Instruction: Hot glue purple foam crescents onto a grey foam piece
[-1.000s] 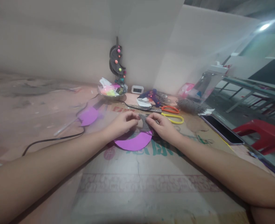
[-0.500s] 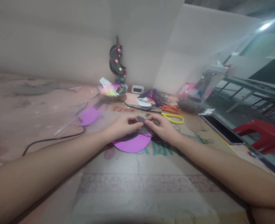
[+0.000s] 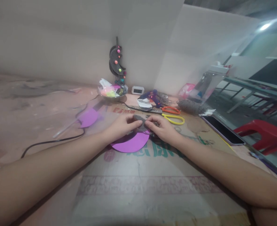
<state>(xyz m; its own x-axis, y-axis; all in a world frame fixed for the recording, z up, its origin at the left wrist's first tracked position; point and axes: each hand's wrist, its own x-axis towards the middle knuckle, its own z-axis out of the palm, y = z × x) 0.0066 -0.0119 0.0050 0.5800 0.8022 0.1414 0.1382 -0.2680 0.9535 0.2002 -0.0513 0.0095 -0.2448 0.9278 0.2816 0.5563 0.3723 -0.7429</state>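
My left hand and my right hand meet in the middle of the table, fingers pinched together on a small dark grey piece held between them. Just under the hands lies a purple foam disc on a sheet of printed cardboard. The grey piece is partly covered by my fingertips.
A second purple disc and a black cable lie to the left. Behind the hands are yellow and orange scissors, a glue gun, a bowl of coloured bits, a small clock and a phone at right.
Both hands stay pinched on the grey piece and have turned it; it now lies flatter between the fingertips. The purple disc under them has shifted slightly left.
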